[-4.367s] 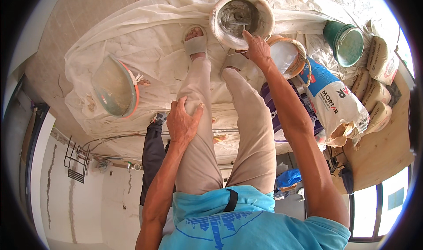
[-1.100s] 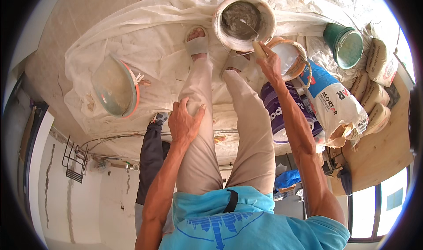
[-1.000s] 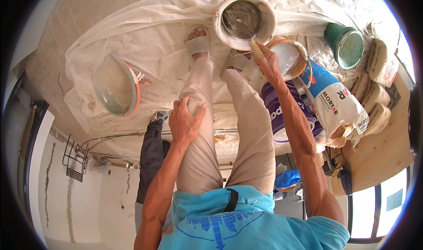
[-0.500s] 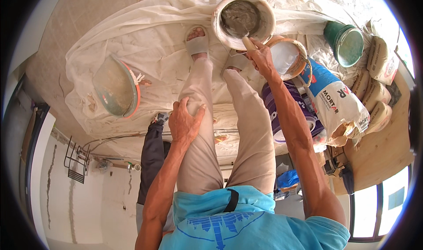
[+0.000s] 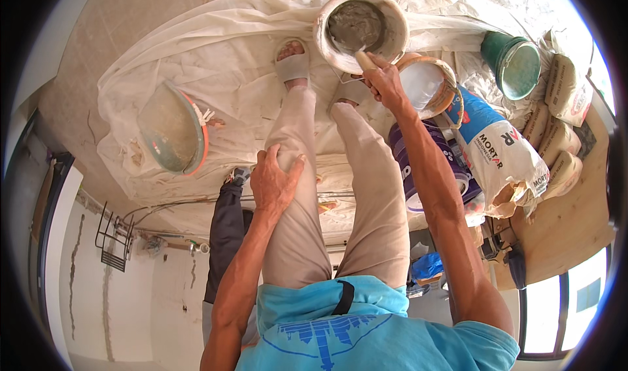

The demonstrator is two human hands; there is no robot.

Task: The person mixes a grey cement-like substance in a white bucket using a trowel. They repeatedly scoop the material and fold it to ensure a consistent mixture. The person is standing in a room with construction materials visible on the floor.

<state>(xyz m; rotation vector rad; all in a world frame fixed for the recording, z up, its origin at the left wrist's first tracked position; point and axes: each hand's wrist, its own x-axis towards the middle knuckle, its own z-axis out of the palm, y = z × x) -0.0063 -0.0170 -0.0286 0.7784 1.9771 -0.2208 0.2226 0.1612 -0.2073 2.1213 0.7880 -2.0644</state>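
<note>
My right hand (image 5: 384,84) is closed round the pale handle (image 5: 365,60) of a tool that reaches over the near rim of a whitish bucket (image 5: 400,34). Wet grey mortar (image 5: 356,24) lies in that bucket, and the tool's working end cannot be made out there. My left hand (image 5: 273,180) rests on my left knee with its fingers spread, holding nothing. Just right of the mortar bucket stands an orange-rimmed bucket (image 5: 451,76) with whitish liquid (image 5: 420,84) inside, close by my right wrist.
A crumpled pale sheet (image 5: 229,57) covers the floor. At left is a grey basin (image 5: 171,129) with an orange rim. On the right are a green bucket (image 5: 520,70), a purple container (image 5: 418,145), a torn mortar bag (image 5: 490,142) and several stacked sacks (image 5: 559,139). Another person's dark-trousered leg (image 5: 226,230) is behind my left arm.
The pale handle and my right hand have shifted slightly to the left over the bucket's rim. My left hand stays on the knee.
</note>
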